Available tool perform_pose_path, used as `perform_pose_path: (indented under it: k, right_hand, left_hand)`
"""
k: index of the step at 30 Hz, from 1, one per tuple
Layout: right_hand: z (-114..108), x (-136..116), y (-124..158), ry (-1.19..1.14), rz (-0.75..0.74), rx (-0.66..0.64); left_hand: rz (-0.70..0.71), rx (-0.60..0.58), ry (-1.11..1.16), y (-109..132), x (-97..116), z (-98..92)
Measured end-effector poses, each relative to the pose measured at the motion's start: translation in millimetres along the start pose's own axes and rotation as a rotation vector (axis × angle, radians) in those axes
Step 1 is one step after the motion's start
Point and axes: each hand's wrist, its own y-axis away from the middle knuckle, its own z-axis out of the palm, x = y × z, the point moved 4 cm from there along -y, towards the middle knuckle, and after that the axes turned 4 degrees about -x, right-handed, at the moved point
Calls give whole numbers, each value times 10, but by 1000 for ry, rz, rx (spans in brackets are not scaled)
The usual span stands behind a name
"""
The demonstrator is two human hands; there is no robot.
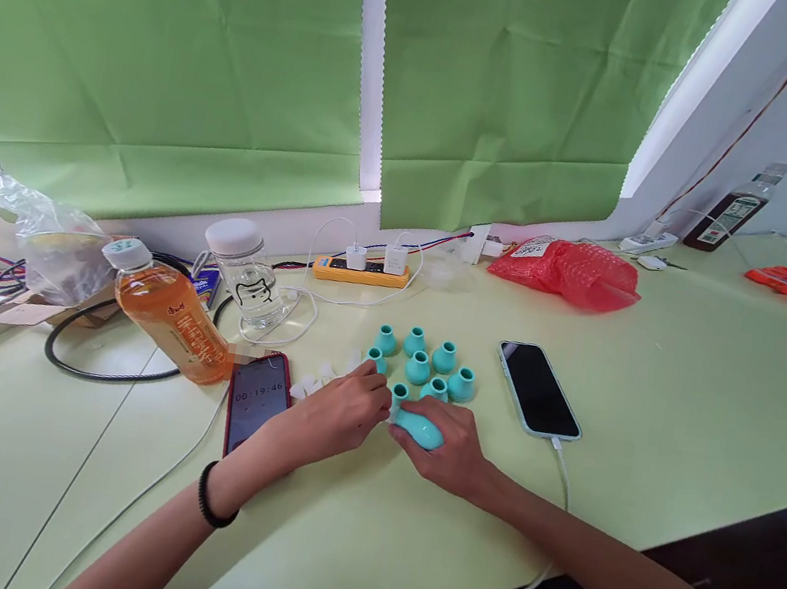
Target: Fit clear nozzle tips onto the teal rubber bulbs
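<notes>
My right hand (449,445) is wrapped round a smooth teal bulb-shaped piece (419,429) lying on its side. At that piece's left end, the fingers of my left hand (352,409) are pinched together. A bit of something whitish shows between my left fingertips and the teal piece, too small to name. Just beyond my hands stand several small teal vase-shaped pieces (418,368) with round open tops, grouped on the table. Several small whitish translucent pieces (305,387) lie left of my left hand, partly hidden behind it.
A red-edged phone (260,393) showing a timer lies by my left forearm. Farther left are an orange drink bottle (168,316) and a clear jar (254,285). A charging phone (540,390) rests at right. Behind are a power strip (361,274) and a red bubble-wrap package (566,270).
</notes>
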Motion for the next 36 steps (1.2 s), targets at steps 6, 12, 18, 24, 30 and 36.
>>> perform_pose_path:
  k: [6,12,18,24,30,36]
  right_hand:
    - [-51,49,-56,-277,343,-25]
    - [-95,21,-70,-354,330,7]
    - [-87,19,-60,-378,333,-8]
    - [86,29,-7,-673,483,-168]
    - [134,-36,-10,-989,520,-357]
    - [92,-28,4,-1181,422,-654]
  left_hand:
    - [-215,156,493,82,-321,-212]
    - [-391,75,140,67,-781,80]
    - [-399,66,82,48,-852,180]
    - [-361,181,-5,33,-317,24]
    - [-293,178,380,-46,19,304]
    - [-243,61,1127,-38,-49,266]
